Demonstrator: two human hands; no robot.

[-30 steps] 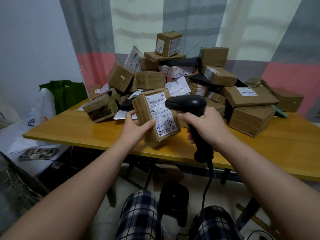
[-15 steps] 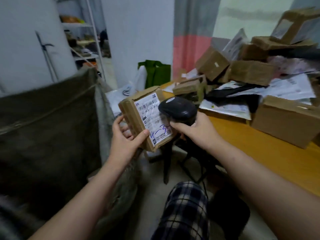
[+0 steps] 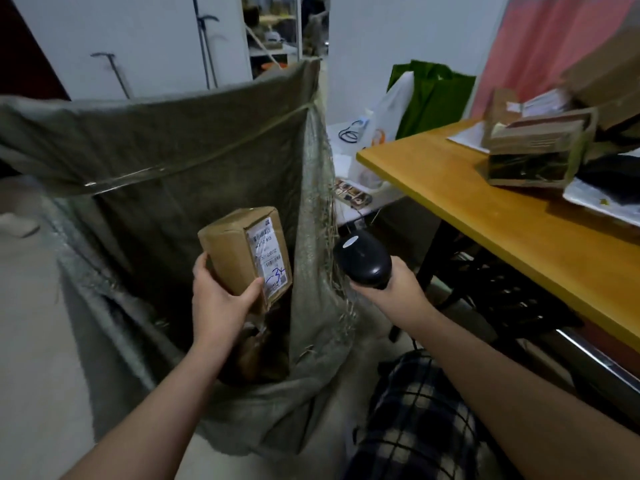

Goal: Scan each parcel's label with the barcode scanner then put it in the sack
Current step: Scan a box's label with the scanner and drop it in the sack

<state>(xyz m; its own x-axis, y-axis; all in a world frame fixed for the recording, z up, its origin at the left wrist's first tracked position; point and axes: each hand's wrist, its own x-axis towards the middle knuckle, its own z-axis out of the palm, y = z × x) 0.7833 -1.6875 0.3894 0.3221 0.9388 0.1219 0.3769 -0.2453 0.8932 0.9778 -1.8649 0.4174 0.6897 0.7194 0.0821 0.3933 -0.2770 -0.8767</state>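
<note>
A single camera, worn on the person's head, gives the only view. It faces forward and steeply down, so both forearms enter from the bottom edge and reach toward mid-frame. There the left hand (image 3: pixel 221 303), gripping the parcel (image 3: pixel 239 251), and the right hand (image 3: pixel 398 292), gripping the barcode scanner (image 3: pixel 363 258), sit near the lens. The wide angle takes in much around them: the open sack (image 3: pixel 173 150) fills the left and centre, seen from above into its mouth; the table (image 3: pixel 485 216) slants along the right; a plaid-clad knee (image 3: pixel 415 427) lies nearest, at the bottom right. Far off, at the top, stand a white wall (image 3: pixel 138 36) and a doorway (image 3: pixel 277 29).
</note>
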